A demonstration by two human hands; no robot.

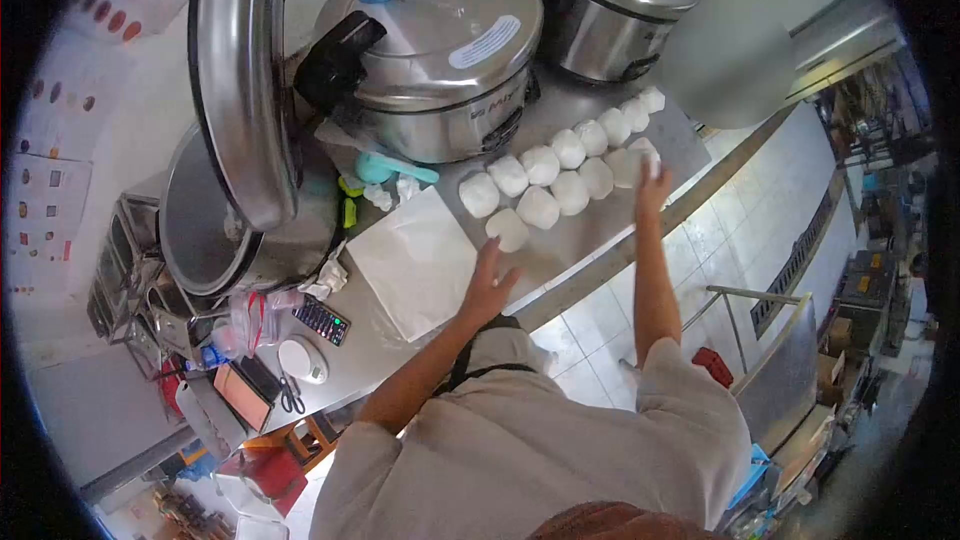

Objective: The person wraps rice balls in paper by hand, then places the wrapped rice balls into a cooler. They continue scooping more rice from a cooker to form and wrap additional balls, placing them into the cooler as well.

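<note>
Two rows of white, dough-like balls [541,166] lie on the metal counter [560,250], close to its front edge. At the left end of the nearer row, my left hand [488,285] has its fingers apart, the tips by the end ball [507,230]. My right hand [652,185] is at the other end of that row, fingers stretched out against or beside the last white ball [642,150]; contact is hard to tell. Neither hand grips anything. Left of the balls lies a white square sheet [415,265], flat on the counter.
Behind the balls stand a large lidded metal cooker [440,50] and a smaller one [625,15]. An uncovered pot [250,240] with a raised lid [240,80] is at left. Nearby lie a turquoise scoop [390,170], remote control [322,321], small white scale [303,359] and scissors [291,395].
</note>
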